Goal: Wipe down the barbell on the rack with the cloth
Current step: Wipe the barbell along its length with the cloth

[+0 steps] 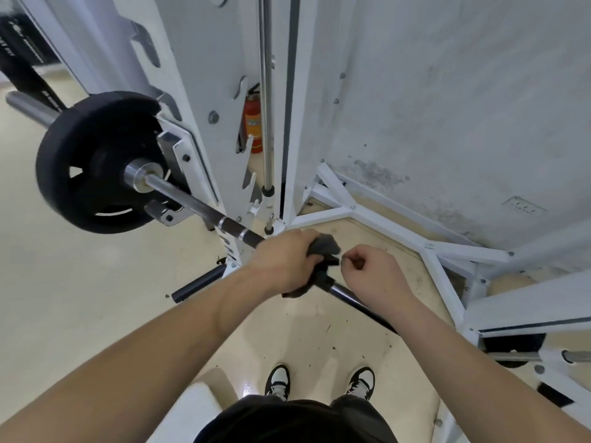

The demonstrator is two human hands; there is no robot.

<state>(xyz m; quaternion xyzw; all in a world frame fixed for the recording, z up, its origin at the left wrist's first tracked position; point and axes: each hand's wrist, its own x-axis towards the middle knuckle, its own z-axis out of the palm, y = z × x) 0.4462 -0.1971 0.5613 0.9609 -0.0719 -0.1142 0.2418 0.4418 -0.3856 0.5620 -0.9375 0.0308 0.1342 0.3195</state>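
The white rack fills the upper half of your view, its uprights rising against a scuffed pale wall and its base struts spreading over the beige floor. The barbell rests across it, its long axis running on a diagonal from the upper left, where a black weight plate sits on the sleeve, down toward the lower right, where the shaft passes beneath your right forearm. A second plate shows at the far right end, low in the frame.

Both your forearms reach forward from the bottom corners and meet at the bar's middle stretch. Your left hand is palm-down, fingers curled closed around the bar with the dark grey cloth bunched beneath it; folds of cloth stick out above the knuckles and below the heel of the hand. Your right hand sits just beside it over the shaft, loosely curled, thumb and forefinger pinched near the cloth's edge; whether they grip it, I cannot tell.

A red extinguisher stands behind the upright. Your shoes are planted below.
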